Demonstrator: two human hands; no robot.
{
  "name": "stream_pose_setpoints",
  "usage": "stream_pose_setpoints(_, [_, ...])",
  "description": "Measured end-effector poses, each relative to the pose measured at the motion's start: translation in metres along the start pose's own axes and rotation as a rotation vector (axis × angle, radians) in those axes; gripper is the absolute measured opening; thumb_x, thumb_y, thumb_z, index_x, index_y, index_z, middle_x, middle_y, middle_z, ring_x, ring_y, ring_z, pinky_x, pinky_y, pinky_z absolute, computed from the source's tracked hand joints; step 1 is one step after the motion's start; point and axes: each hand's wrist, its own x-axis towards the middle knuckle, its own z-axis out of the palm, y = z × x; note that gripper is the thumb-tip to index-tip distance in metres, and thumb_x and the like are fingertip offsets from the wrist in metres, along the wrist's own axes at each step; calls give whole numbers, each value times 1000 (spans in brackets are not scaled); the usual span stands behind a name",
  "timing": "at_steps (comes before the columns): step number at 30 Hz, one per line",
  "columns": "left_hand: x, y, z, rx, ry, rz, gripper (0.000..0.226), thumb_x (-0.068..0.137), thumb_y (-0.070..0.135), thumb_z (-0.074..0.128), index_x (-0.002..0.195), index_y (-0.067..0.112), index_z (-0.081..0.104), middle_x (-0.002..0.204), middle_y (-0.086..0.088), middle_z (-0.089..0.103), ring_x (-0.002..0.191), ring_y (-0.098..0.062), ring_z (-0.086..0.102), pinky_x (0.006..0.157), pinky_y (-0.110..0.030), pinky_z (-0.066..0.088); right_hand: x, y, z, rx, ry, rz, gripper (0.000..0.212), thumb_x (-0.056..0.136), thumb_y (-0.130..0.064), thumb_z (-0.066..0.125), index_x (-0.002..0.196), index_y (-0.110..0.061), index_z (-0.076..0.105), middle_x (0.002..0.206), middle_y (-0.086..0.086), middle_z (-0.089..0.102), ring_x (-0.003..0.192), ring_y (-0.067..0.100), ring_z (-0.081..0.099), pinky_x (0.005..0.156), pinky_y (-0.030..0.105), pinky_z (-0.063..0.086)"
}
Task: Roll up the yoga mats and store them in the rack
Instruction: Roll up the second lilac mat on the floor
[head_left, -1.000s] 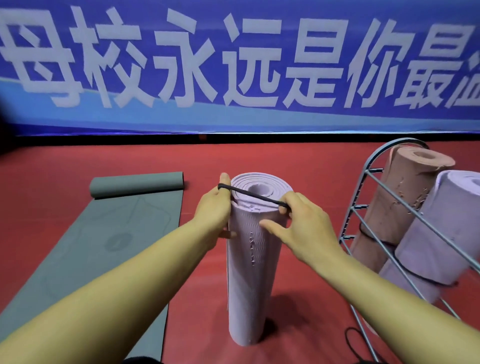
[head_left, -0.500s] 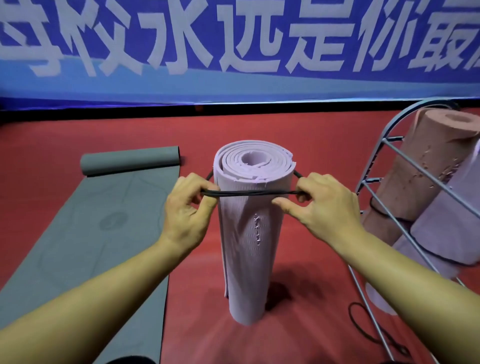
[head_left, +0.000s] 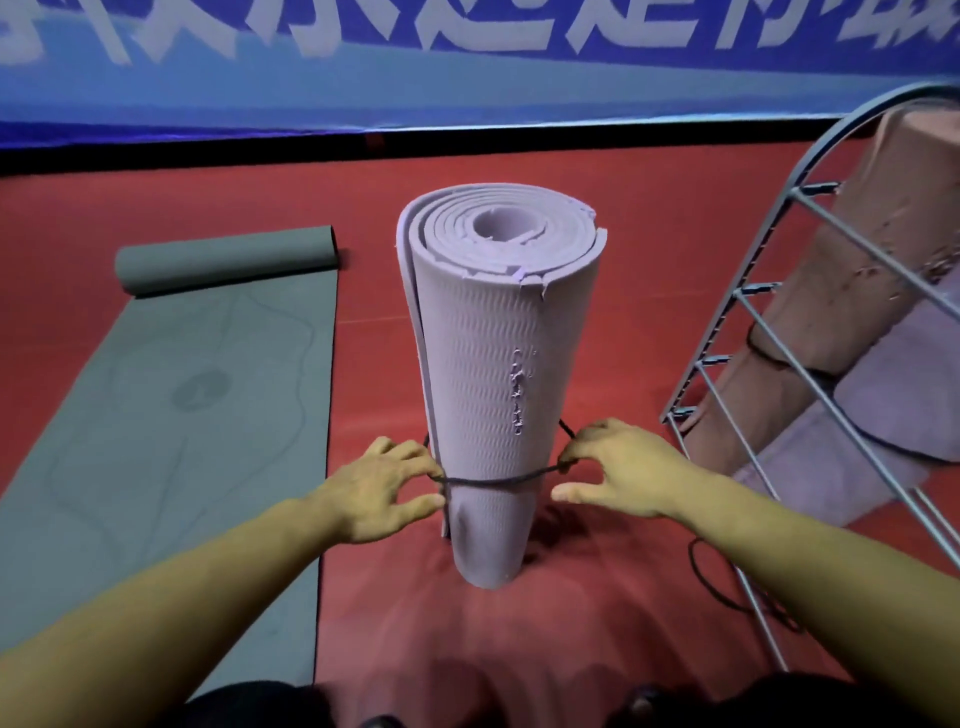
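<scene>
A rolled purple mat (head_left: 498, 374) stands on end on the red floor (head_left: 623, 291), between a grey mat (head_left: 171, 415) that is mostly unrolled to the left and a metal rack (head_left: 769, 332) to the right, where a brown roll (head_left: 852, 291) and another purple roll (head_left: 893, 395) already lean. A thin black band (head_left: 493, 480) circles the standing roll low down, near its foot. The left hand (head_left: 379, 488) pinches the band at the roll's left side, and the right hand (head_left: 618, 467) pinches it at the right side, fingers closed on the cord while the thumbs point toward the roll. The mat looks like soft, light foam with a ribbed, grippy face, chipped along its top edge and scuffed down the front, so it should squash under a squeeze and not slip. Its outer flap hangs slightly loose on the left, so the roll may spring open wherever nothing binds it. A good hold for lifting it to the rack would be around the middle of the roll with the flap trapped under the palm, rather than by the thin band, which could slide or dig into the foam.
</scene>
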Motion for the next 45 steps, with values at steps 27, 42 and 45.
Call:
stream_pose_setpoints(27, [-16, 254, -318, -568, 808, 384, 26, 85, 53, 67, 108, 41, 65, 89, 30, 68, 87, 14, 60, 72, -5, 41, -154, -71, -365, 796, 762, 171, 57, 61, -39, 86, 111, -24, 64, 106, -7, 74, 94, 6, 70, 74, 25, 57])
stream_pose_setpoints(42, [17, 520, -419, -529, 617, 770, 38, 94, 48, 59, 123, 25, 65, 112, 11, 70, 100, -4, 62, 90, -24, 50, -398, -19, -517, 337, 1040, 414, 68, 64, -59, 79, 122, -28, 63, 107, -18, 71, 91, -8, 67, 71, 14, 51])
stream_pose_setpoints(45, [57, 536, -394, -495, 500, 782, 35, 83, 58, 66, 109, 35, 66, 109, 17, 70, 106, -4, 64, 102, -34, 48, -409, 22, -482, 390, 1030, 467, 58, 71, -46, 84, 122, -28, 61, 108, -19, 69, 91, -12, 65, 74, 11, 49])
